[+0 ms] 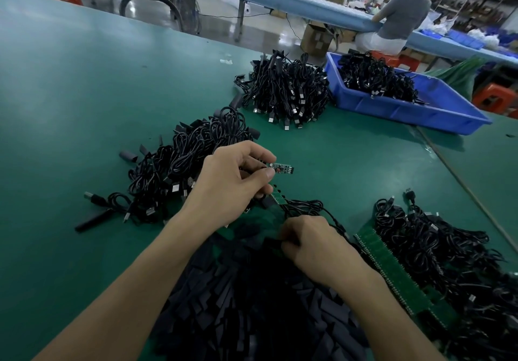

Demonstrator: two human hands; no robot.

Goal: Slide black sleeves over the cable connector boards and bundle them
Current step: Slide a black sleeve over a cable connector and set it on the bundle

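My left hand (232,181) pinches a small connector board (281,168) between thumb and forefinger, its free end pointing right. More green boards (277,195) hang under that hand, with black cables (305,206) trailing from them. My right hand (311,245) reaches into the heap of flat black sleeves (252,299) in front of me and pinches one sleeve (273,244) at its top. A pile of sleeved, coiled cables (185,161) lies behind my left hand.
At the right lies a pile of bare-board cables (437,251) with a row of green boards (392,271). A second cable pile (286,91) and a blue bin (406,108) of cables stand farther back on the green table (70,102). A person sits at another bench beyond.
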